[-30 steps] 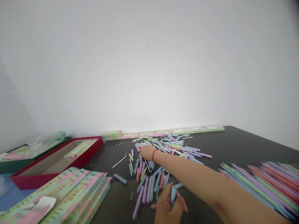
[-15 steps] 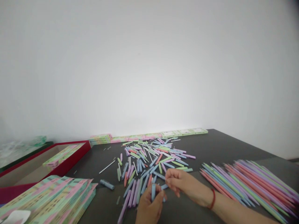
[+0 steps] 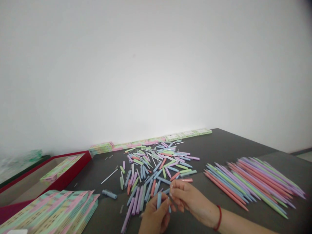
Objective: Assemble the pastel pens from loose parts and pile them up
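My left hand, low in the middle of the view, is closed on a light blue pen part that stands up between thumb and fingers. A second bit of blue shows by its fingertips. Just to the right, my right hand, with a red cord at the wrist, has thumb and fingers pinched together close to the left fingertips. What it pinches, if anything, I cannot make out. Beyond both hands spreads a loose pile of pastel pen parts in blue, purple, green and coral, with thin white refills among them.
Long pastel pens lie side by side on the right of the dark table. Printed packs overlap at near left, beside a red box holding similar packs. Flat boxes line the wall. One blue piece lies apart.
My right hand has come closer to my left, which still grips the blue pen part. The view has shifted slightly, and a coral piece beside the right hand now shows.
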The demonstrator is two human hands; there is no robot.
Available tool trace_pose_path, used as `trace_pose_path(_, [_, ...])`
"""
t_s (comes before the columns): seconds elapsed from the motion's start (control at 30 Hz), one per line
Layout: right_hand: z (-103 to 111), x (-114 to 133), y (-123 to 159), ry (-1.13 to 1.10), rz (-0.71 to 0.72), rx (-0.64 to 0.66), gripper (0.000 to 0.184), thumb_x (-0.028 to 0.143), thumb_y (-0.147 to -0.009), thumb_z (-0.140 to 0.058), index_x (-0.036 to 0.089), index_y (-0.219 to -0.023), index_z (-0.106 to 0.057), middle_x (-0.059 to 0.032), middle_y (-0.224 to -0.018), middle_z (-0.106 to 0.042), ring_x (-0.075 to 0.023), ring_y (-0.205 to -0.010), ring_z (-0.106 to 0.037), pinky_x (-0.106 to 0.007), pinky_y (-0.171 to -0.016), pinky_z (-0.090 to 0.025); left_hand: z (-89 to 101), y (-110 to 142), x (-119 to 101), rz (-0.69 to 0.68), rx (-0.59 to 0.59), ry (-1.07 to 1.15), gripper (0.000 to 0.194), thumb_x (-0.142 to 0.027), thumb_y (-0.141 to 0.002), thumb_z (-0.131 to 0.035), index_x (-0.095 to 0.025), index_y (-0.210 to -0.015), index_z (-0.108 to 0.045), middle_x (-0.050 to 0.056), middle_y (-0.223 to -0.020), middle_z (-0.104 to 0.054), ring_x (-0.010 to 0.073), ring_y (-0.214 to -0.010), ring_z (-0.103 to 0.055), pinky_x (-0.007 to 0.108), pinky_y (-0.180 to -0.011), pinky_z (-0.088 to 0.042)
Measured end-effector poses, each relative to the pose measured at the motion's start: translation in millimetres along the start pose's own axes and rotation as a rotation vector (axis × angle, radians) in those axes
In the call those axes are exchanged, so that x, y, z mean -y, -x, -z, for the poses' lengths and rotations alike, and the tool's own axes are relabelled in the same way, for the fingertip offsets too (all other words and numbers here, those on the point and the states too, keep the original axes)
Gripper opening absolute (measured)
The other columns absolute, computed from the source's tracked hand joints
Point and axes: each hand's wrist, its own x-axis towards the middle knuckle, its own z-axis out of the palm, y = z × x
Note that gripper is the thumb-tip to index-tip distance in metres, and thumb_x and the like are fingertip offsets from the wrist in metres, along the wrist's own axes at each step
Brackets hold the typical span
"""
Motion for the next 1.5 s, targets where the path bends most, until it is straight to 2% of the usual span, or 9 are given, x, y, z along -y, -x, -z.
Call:
trace_pose_path(0.13, [1.9,-2.0,1.2,0.078,-0.021,-0.018,0.018,0.033,-0.071,-0.058,0.017,-0.072,-0.050,0.0078,-0.051,-0.045,-0.0058,-0.039,-0.041,-0.019,-0.041,-0.023,-2.7,3.7,-4.7,-0.023,0.071,-0.011,0.047,-0.065,-0.069,-0.058,-0.020,-0.074,-0.047,-0.007,-0.042,-0.054,0.0017,-0.022,-0.025,0.017,-0.026,-0.007])
trace_pose_path(0.2, [2.5,0.2,2.6,0.112,-0.023,-0.039,0.021,0.035,-0.071,-0.059,0.017,-0.070,-0.050,0.0076,-0.052,-0.045,-0.0048,-0.040,-0.037,-0.019,-0.041,-0.024,-3.8,4.5,-6.8,-0.017,0.056,0.002,0.049,-0.066,-0.066,-0.059,-0.020,-0.073,-0.045,-0.005,-0.046,-0.057,0.0009,-0.023,-0.025,0.017,-0.026,-0.007])
trace_pose_path(0.57, [3.7,0.6,4.5,0.057,-0.016,-0.035,0.033,0.046,-0.069,-0.066,0.017,-0.070,-0.049,0.0070,-0.055,-0.046,-0.0049,-0.042,-0.036,-0.019,-0.042,-0.028,-0.1,-2.1,3.5,0.020,-0.013,0.056,0.054,-0.070,-0.057,-0.063,-0.021,-0.069,-0.045,-0.012,-0.038,-0.042,0.0001,-0.023,-0.018,0.017,-0.027,-0.007])
trace_pose_path(0.8, [4.7,-8.0,4.8,-0.140,-0.066,-0.031,0.033,0.042,-0.067,-0.071,0.016,-0.072,-0.051,0.0062,-0.057,-0.048,-0.0043,-0.045,-0.039,-0.016,-0.043,-0.032,-0.7,2.4,-6.0,0.024,0.038,0.126,0.050,-0.064,-0.060,-0.067,-0.021,-0.068,-0.042,-0.011,-0.040,-0.047,-0.0002,-0.025,-0.021,0.015,-0.026,-0.010])
trace_pose_path(0.93, [2.8,-10.0,5.8,-0.183,-0.077,-0.035,0.031,0.040,-0.068,-0.071,0.016,-0.073,-0.051,0.0059,-0.056,-0.049,-0.0043,-0.046,-0.040,-0.016,-0.043,-0.033,-1.0,0.9,-1.3,0.004,0.025,0.138,0.051,-0.064,-0.060,-0.067,-0.021,-0.068,-0.041,-0.010,-0.040,-0.049,-0.0003,-0.024,-0.021,0.015,-0.028,-0.010])
trace_pose_path(1.03, [1.5,-10.8,6.8,-0.163,-0.057,-0.023,0.030,0.039,-0.070,-0.070,0.016,-0.073,-0.052,0.0056,-0.057,-0.050,-0.0044,-0.046,-0.041,-0.016,-0.043,-0.034,-0.8,-0.9,2.9,0.007,-0.006,0.124,0.054,-0.067,-0.057,-0.066,-0.022,-0.067,-0.039,-0.011,-0.038,-0.046,-0.0003,-0.023,-0.019,0.015,-0.028,-0.008])
trace_pose_path(1.2, [1.4,-13.7,6.9,-0.147,-0.025,-0.043,0.031,0.040,-0.069,-0.070,0.017,-0.072,-0.051,0.0056,-0.057,-0.051,-0.0048,-0.046,-0.042,-0.015,-0.043,-0.034,-0.2,0.7,0.1,0.010,-0.040,0.125,0.049,-0.063,-0.062,-0.067,-0.022,-0.069,-0.041,-0.011,-0.040,-0.045,0.0006,-0.026,-0.021,0.016,-0.030,-0.011])
trace_pose_path(1.37, [0.0,-19.5,4.7,0.016,-0.019,-0.016,0.028,0.039,-0.072,-0.066,0.017,-0.073,-0.050,0.0047,-0.057,-0.053,-0.0058,-0.046,-0.044,-0.016,-0.043,-0.034,-0.8,-0.7,3.3,-0.039,-0.112,0.160,0.048,-0.059,-0.060,-0.071,-0.020,-0.066,-0.042,-0.010,-0.044,-0.044,0.0022,-0.035,-0.031,0.015,-0.036,-0.020])
trace_pose_path(1.5, [-4.0,-24.1,5.1,0.064,-0.011,-0.006,0.019,0.030,-0.072,-0.064,0.016,-0.071,-0.050,0.0020,-0.059,-0.059,-0.0061,-0.047,-0.046,-0.016,-0.044,-0.032,0.0,-0.4,2.0,-0.004,-0.163,0.000,0.052,-0.070,-0.060,-0.062,-0.021,-0.069,-0.045,-0.011,-0.039,-0.039,0.0039,-0.030,-0.029,0.017,-0.031,-0.016])
